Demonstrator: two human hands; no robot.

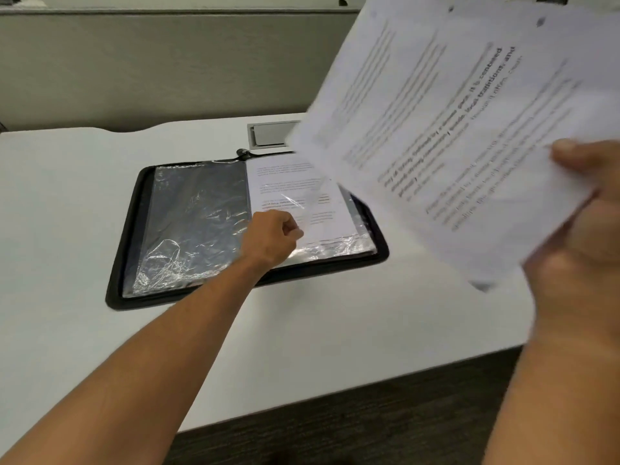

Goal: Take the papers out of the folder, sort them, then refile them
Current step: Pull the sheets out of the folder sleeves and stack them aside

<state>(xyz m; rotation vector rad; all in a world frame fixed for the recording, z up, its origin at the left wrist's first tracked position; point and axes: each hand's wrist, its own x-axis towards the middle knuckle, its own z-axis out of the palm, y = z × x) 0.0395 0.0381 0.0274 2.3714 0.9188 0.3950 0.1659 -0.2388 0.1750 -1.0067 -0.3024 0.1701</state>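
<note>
Nearest the camera, two bare forearms reach in from the lower edge, over a white table (pixel 84 203) with a rounded front edge. On the left, at about nine o'clock from the centre of the view, a black zip-edged folder (pixel 132 229) lies open flat on the table, its left half showing a crinkled clear plastic sleeve (pixel 194 223) over a dark backing. The left hand (pixel 271 238) rests at the folder's middle, its fingers curled and pinching the edge of the plastic pocket on the right half, where a printed white sheet (pixel 288 186) lies under the film. At twelve o'clock from the folder, a grey rectangular cable hatch (pixel 271 134) is set into the tabletop. At about two o'clock, the right hand (pixel 583 226) grips a small stack of white printed papers (pixel 453 112), thumb on top and fingers beneath, holding it tilted in the air above the folder's right side; the stack is blurred, with punch holes near its upper edge. A grey partition wall (pixel 167 62) runs behind the table.
</note>
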